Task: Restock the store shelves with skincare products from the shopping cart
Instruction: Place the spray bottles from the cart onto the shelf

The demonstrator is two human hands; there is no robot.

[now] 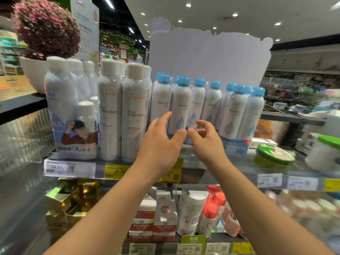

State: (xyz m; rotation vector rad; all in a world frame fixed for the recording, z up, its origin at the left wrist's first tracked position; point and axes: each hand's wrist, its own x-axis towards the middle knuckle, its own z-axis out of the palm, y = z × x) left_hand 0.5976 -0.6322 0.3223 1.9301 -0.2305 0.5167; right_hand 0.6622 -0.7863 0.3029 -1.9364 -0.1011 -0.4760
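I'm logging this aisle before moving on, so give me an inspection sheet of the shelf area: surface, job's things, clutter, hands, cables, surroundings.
Surface: top shelf with price tags along its front edge.
Job's things: blue-capped JMsolution spray bottles upright in shrink-wrapped packs; white-capped Avene bottles to their left.
Clutter: green-lidded jar lying tilted at the shelf's right end.
Hands: left hand open, fingers against the JMsolution pack; right hand with curled fingers at the pack's base, grip unclear.
Cables: nothing seen.
Surroundings: potted pink flowers upper left; red-capped bottles and gold boxes on the shelf below.
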